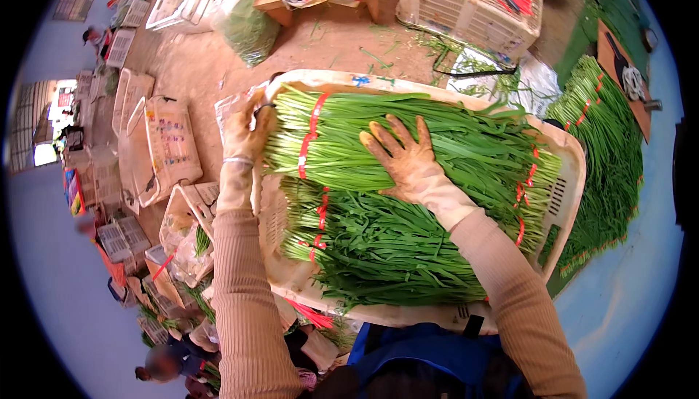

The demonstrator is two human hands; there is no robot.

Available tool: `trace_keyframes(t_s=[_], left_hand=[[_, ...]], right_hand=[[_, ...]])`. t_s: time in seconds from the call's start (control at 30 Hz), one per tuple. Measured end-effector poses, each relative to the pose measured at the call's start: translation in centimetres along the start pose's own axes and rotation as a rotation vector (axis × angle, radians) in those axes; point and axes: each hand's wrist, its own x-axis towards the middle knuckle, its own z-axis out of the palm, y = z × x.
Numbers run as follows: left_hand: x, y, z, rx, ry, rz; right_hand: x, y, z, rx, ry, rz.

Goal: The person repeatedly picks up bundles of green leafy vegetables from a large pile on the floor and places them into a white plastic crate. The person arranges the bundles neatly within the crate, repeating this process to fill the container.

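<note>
A pale crate [317, 78] in front of me holds green leafy bundles, like garlic chives, tied with red bands. On the upper bundle [338, 140] my gloved right hand [404, 162] lies flat, its fingers spread over the leaves. My gloved left hand [246, 137] is at the crate's left rim, beside the cut stem ends. Its fingers are curled, and a small dark curved piece shows by them; what they grip is unclear. A second bundle [400, 242] lies nearer to me, and more banded stem ends [535, 188] show on the right.
More bundled greens [608, 159] are piled at the right, beside a brown board [622, 82]. Beyond the crate stand a white basket [466, 17] with red strips and a knife on it, and a wooden stool [277, 2]. Several crates [169, 144] and people are at the left.
</note>
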Motion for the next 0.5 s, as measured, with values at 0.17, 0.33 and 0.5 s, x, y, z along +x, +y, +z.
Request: trace_keyframes(t_s=[0.17, 0.33, 0.5], left_hand=[[-2.9, 6.4, 3.3, 0.088, 0.157, 0.57], [-5.4, 9.1, 12.1, 0.394, 0.1, 0.468], [-4.7, 8.5, 14.1, 0.414, 0.1, 0.51]], right_hand=[[-0.1, 0.3, 1.2, 0.059, 0.052, -0.013], [-0.1, 0.4, 0.6, -0.013, 0.023, -0.047], [-0.5, 0.9, 1.9, 0.001, -0.001, -0.027]])
